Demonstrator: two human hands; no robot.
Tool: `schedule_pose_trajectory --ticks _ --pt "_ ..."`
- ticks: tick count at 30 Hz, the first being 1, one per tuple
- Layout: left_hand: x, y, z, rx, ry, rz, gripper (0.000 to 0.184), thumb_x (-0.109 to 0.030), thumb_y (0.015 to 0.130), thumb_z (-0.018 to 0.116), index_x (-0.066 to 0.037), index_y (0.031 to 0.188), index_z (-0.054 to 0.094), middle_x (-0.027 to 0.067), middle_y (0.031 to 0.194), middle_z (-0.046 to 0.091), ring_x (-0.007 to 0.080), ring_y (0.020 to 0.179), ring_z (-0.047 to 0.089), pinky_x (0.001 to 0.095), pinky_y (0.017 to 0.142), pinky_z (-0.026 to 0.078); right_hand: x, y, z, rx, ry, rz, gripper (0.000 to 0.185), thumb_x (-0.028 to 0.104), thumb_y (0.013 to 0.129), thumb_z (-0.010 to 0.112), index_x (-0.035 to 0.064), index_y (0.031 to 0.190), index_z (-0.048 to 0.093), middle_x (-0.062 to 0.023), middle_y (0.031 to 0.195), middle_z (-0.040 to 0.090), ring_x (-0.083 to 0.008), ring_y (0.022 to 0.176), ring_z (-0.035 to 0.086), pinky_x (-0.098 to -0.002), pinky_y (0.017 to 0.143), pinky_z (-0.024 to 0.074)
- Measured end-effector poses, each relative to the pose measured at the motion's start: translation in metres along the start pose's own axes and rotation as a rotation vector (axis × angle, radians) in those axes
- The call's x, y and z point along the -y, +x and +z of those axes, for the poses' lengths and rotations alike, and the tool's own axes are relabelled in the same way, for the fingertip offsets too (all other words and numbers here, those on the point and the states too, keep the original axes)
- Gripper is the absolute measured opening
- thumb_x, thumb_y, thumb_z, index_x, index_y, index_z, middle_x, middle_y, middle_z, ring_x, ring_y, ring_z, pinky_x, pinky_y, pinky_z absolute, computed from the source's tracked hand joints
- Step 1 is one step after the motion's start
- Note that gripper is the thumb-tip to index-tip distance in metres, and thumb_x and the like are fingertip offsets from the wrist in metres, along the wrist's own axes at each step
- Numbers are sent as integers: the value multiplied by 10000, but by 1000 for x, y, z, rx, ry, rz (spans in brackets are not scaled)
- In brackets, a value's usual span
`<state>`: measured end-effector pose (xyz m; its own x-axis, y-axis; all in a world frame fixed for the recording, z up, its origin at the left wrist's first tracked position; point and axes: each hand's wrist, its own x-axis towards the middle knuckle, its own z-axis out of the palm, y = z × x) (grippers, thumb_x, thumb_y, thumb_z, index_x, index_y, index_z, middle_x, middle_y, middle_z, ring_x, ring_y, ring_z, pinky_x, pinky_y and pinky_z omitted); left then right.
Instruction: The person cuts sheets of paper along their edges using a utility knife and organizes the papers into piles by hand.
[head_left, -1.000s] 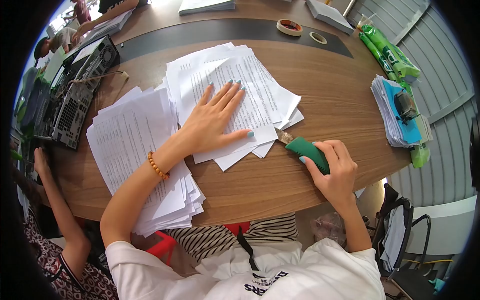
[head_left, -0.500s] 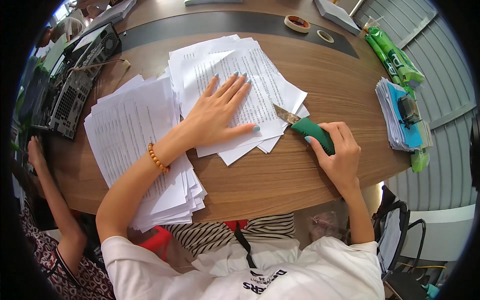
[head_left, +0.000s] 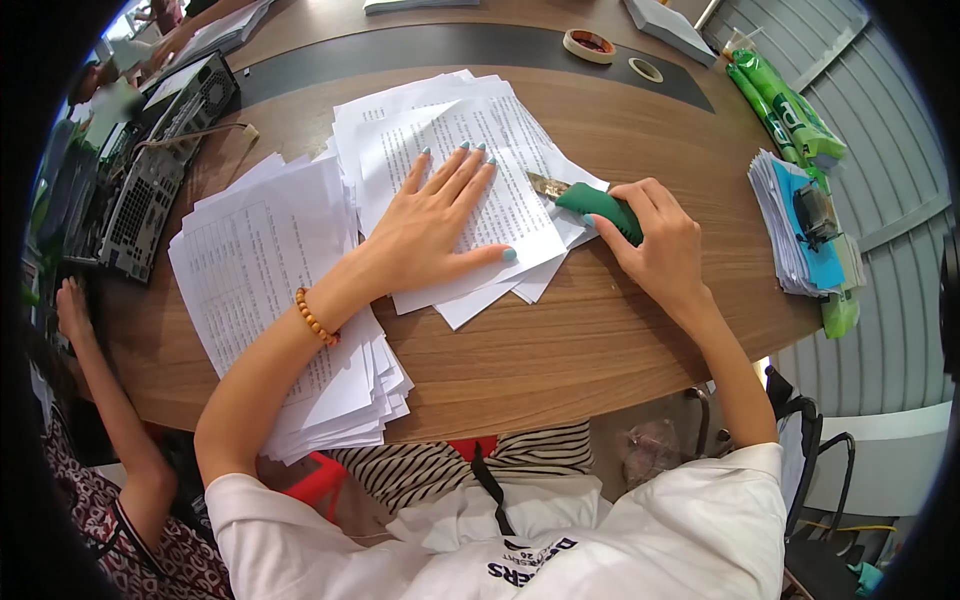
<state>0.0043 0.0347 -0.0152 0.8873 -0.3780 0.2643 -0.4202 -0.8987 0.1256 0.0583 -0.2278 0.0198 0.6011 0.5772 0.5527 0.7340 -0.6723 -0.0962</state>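
My left hand [head_left: 430,225] lies flat with fingers spread on the top sheet of a pile of printed papers [head_left: 490,130]. In my right hand [head_left: 655,235] is a utility knife [head_left: 600,210] with a green handle, gripped from the right side. Its worn, spotted blade points left and lies over the right edge of the papers; whether it touches them I cannot tell. A second stack of printed papers [head_left: 265,230] sits under my left forearm, its sheets unevenly aligned.
Two tape rolls [head_left: 589,46] lie at the back. At the right edge are a paper stack with a blue sheet [head_left: 790,230] and green packages [head_left: 790,105]. A computer case [head_left: 165,165] stands at left, near another person's arm [head_left: 110,390].
My right hand has moved up and left with the utility knife, bringing its blade over the papers. My left hand stays where it was.
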Motion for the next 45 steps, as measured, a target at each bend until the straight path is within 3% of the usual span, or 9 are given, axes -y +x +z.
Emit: schedule_pose_trajectory --ticks 4,11,25,32,35,38,41,43,45 --pt "-4 1 -6 119 56 -62 859 -628 833 372 -20 1417 205 149 1478 205 253 1386 125 439 1134 62 -2 12 7 10 12 -8 268 279 778 675 59 914 604 -48 843 563 -215 751 594 -335 553 492" --pt "-1 0 -1 22 17 -17 897 -674 820 358 16 1387 272 203 1434 285 292 1366 199 480 1115 116 -4 35 28 -25 -36 -28 280 332 794 652 67 869 601 -45 824 567 -202 748 601 -330 549 502" --pt "1 3 -5 99 28 -81 863 -628 835 382 -15 1416 205 167 1475 204 272 1384 130 452 1125 69 -11 86 76 -32 -16 63 308 360 801 640 59 855 602 -68 835 586 -228 763 622 -377 576 516" --pt "7 3 -5 79 52 -62 849 -610 825 429 -46 1422 211 176 1473 200 283 1378 149 459 1128 71 -88 83 63 -336 -137 146 285 349 821 617 89 938 609 -75 906 601 -237 803 627 -393 604 515" --pt "4 -1 -12 -50 -37 -54 830 -605 837 453 -17 1393 270 175 1443 278 299 1352 228 471 1116 137 -116 68 53 -413 -124 291 292 378 838 599 113 961 608 -62 908 597 -251 792 625 -400 634 505" --pt "0 -12 -50 -311 25 71 651 -383 808 644 -59 1315 393 148 1313 445 296 1228 421 451 1084 271 -133 63 65 -355 -120 368 306 408 850 583 124 964 603 -67 914 596 -271 785 622 -393 634 503" --pt "-9 -62 -122 -506 133 -270 439 -438 778 668 -41 949 590 110 930 643 242 798 621 358 733 485 -134 63 70 -333 -120 355 302 411 850 578 133 967 602 -59 930 603 -273 802 626 -400 634 504" --pt "-31 -101 -163 -240 374 -826 289 -290 780 693 -6 786 638 46 631 607 182 603 602 315 748 492 -139 65 74 -377 -146 282 302 411 854 572 134 970 601 -47 946 610 -274 821 629 -404 640 507" --pt "-30 -152 -169 -12 343 -1043 332 -303 801 676 -1 671 628 33 537 571 137 502 567 261 546 456 -143 63 77 -383 -127 270 301 409 856 570 132 970 601 -43 949 613 -274 825 630 -404 645 508"
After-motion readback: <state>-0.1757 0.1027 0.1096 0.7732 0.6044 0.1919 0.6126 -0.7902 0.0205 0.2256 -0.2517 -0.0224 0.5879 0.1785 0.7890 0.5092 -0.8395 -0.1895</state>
